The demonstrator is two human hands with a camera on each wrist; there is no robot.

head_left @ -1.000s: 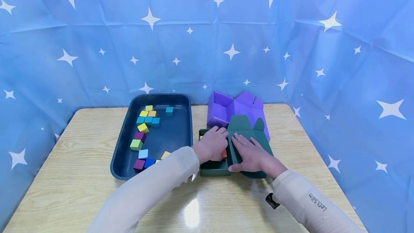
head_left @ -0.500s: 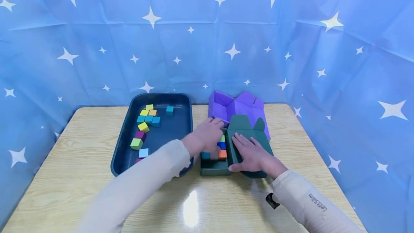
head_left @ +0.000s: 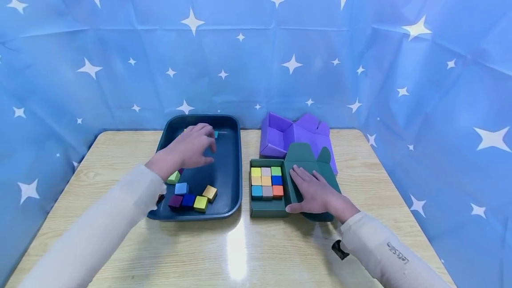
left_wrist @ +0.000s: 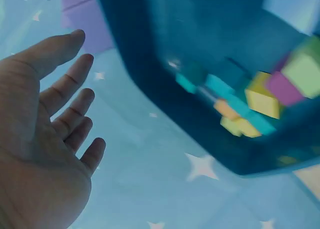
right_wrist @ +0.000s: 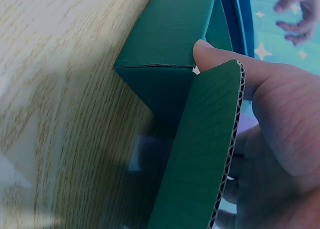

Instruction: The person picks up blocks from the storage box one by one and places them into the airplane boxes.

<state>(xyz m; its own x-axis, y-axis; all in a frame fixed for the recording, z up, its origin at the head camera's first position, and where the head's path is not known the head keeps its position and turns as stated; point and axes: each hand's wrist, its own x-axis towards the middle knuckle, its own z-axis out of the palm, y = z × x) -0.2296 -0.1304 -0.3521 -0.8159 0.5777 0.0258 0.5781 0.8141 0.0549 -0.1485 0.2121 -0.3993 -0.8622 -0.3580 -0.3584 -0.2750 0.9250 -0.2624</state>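
Observation:
My left hand hovers over the dark blue tray, fingers loosely spread and holding nothing; the left wrist view shows the bare palm and fingers. It hides several of the coloured cubes from the head view. Others, such as a yellow cube and a light blue cube, lie at the tray's near end. My right hand lies flat on the opened lid of a green cardboard box, thumb at the box's side. Inside, several cubes sit in rows of three, with bare floor at the near end.
Behind the green box stands an open purple cardboard box, its lid partly under the green lid. All stand on a wooden table, against a blue cloth with white stars. A black strap hangs by my right sleeve.
My left hand has left the green box and moved left over the tray, exposing the rows of cubes. The right hand stays on the lid.

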